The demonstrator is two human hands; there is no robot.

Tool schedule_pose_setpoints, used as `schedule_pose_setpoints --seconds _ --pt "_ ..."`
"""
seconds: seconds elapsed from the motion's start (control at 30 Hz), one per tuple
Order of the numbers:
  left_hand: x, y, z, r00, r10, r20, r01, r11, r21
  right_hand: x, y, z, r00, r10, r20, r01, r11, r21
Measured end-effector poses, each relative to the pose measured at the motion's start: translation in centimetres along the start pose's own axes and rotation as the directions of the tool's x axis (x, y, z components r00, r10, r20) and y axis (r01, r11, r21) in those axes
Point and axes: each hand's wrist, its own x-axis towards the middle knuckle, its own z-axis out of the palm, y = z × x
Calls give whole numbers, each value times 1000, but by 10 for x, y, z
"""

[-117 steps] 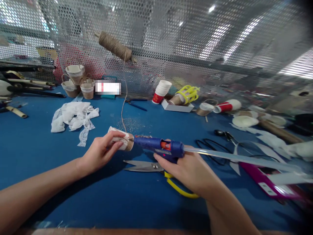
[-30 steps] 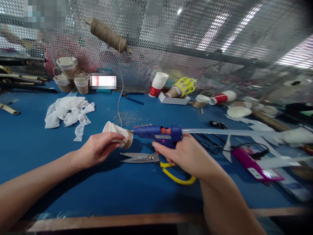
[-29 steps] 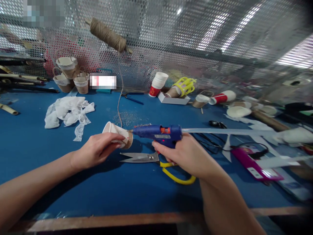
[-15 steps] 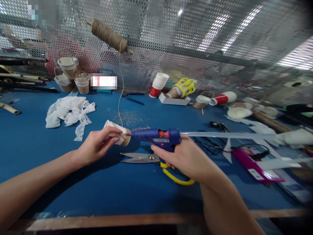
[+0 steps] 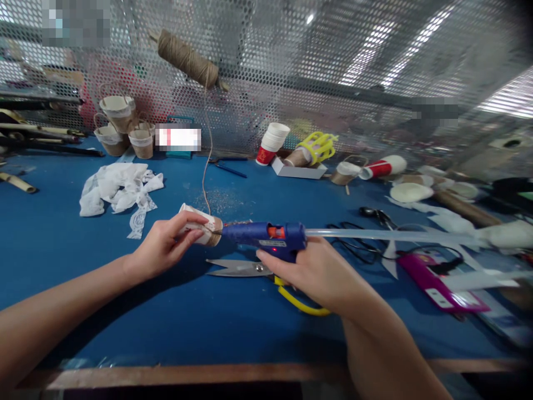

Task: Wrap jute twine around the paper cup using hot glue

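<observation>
Taking the held cup as the clock's centre, one left hand (image 5: 169, 241) pinches one white paper cup (image 5: 214, 224), its base end bound in brown twine, tipped on its side above the table (image 5: 187, 328). One right hand (image 5: 320, 272) grips one blue glue gun (image 5: 256, 234) at 3 o'clock, nozzle pointing at the bound end; whether it touches is too small to tell. One clear glue stick (image 5: 362, 234) juts from the gun's rear. One strand of twine (image 5: 205, 183) runs up to one twine spool (image 5: 187, 58) at 12. One pair of yellow-handled scissors (image 5: 245, 269) lies at 4, partly under the right hand. One heap of white lace (image 5: 114, 186) sits near 10, three handled cup buckets (image 5: 141, 147) between 10 and 11, and one paper-cup stack (image 5: 271, 143) between 1 and 2.
</observation>
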Motion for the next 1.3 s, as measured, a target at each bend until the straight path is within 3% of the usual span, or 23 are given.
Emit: schedule_pose_setpoints --seconds 0.3,0.53,0.97,1.3 --pt "-1 4 -1 982 189 8 -189 982 8 1 0 -3 997 59 -42 -58 998 30" --pt "0 8 -3 963 268 33 -268 963 23 2 0 -3 995 93 -28 -91 992 86" --pt "0 2 -2 989 150 15 -150 989 9 0 -2 -4 994 111 1 -111 991 78" --pt "2 0 -2 975 223 8 -223 975 12 0 -3 -6 991 133 19 -134 989 69"
